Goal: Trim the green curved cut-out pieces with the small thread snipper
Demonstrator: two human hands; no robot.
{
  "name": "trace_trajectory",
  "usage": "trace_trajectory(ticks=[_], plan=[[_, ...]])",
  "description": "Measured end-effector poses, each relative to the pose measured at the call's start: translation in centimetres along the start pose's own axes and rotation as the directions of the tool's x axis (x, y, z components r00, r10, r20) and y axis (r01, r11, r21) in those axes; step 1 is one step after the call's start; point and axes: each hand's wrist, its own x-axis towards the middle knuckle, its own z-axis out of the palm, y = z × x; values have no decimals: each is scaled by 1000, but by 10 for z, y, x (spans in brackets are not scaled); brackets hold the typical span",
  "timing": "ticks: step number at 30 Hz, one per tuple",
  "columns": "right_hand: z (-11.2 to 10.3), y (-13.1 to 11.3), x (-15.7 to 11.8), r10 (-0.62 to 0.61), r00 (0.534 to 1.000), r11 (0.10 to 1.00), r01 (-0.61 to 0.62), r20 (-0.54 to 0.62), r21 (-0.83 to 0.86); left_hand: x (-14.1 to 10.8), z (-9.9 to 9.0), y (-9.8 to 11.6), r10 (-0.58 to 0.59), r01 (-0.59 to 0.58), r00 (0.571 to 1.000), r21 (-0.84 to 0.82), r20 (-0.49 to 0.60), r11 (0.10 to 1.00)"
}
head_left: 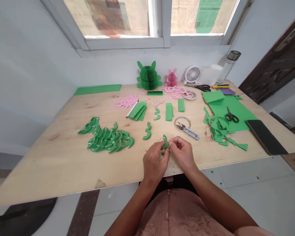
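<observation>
Near the table's front edge, my left hand (156,160) pinches a curved green paper cutout (165,141) whose upper tip sticks up above the fingers. My right hand (183,152) meets it from the right, thumb and forefinger pressed together at the cutout's edge; whether anything small lies between them I cannot make out. The cutout's lower part is largely hidden by my fingers. Just beyond my hands lies a wavy green cutout (147,131), with a similar wavy piece (157,113) farther back. A heap of green cutouts (110,140) with white marks spreads to the left.
Thread snips (190,131) rest across a tape roll (176,124). Rightward are green scraps (217,129), scissors (231,116) and a phone (266,137). Pink cutouts (126,102), folded green papers (139,111), a green honeycomb figure (148,78), a pink one (171,79) and a fan (192,74) stand or lie behind.
</observation>
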Motion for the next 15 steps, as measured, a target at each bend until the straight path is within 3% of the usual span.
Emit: trace_trajectory(ticks=[7,15], plan=[[0,-1,-1,-16,1000,999,16,9,-31,4,-4,4,-55,56,997,-3,57,998],[-2,-1,0,-5,1000,999,6,11,-46,6,-8,3,-114,158,977,-248,182,956]])
